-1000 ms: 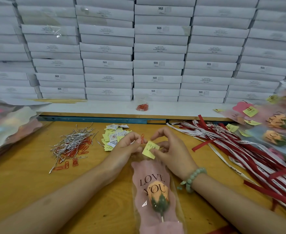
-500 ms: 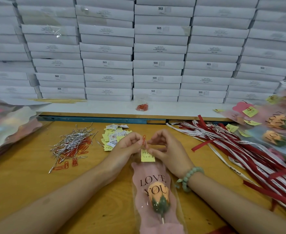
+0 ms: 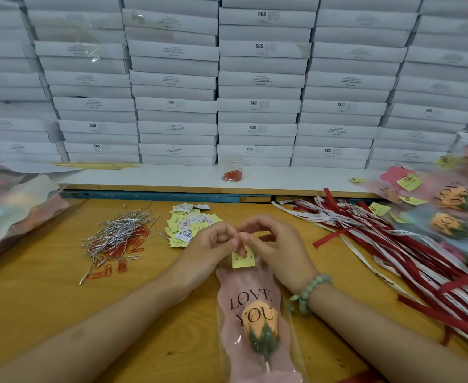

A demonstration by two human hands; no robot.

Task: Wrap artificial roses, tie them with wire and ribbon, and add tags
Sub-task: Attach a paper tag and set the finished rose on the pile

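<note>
Change: a second ago the yellow tag (image 3: 243, 259) was held up and tilted in the right hand (image 3: 278, 250). It now lies flat over the top edge of the wrapped rose (image 3: 257, 322), and both hands have closed in above it.
Left hand (image 3: 213, 244): fingers curled, tips meeting the right hand's just above the tag; I cannot tell what they pinch.
Right hand: fingers curled and one fingertip on the tag; I cannot tell whether it grasps anything. A green bead bracelet (image 3: 310, 288) is on the wrist.
Small bag (image 3: 231, 172): clear, on the white ledge at centre, with red paper clips inside.
Boxes (image 3: 257, 78): white, closed, stacked across the upper frame.
Wrapped rose: lower centre on the wooden table (image 3: 47, 299), between the forearms. A peach bud with green leaves sits in a clear and pink sleeve printed LOVE YOU.
Table, left of centre: silver wires (image 3: 119, 233) over loose red clips (image 3: 122, 252), with a heap of tags (image 3: 191, 225) beside them.
Right side: red and white ribbons (image 3: 393, 244), with finished roses (image 3: 448, 205) carrying yellow tags.
</note>
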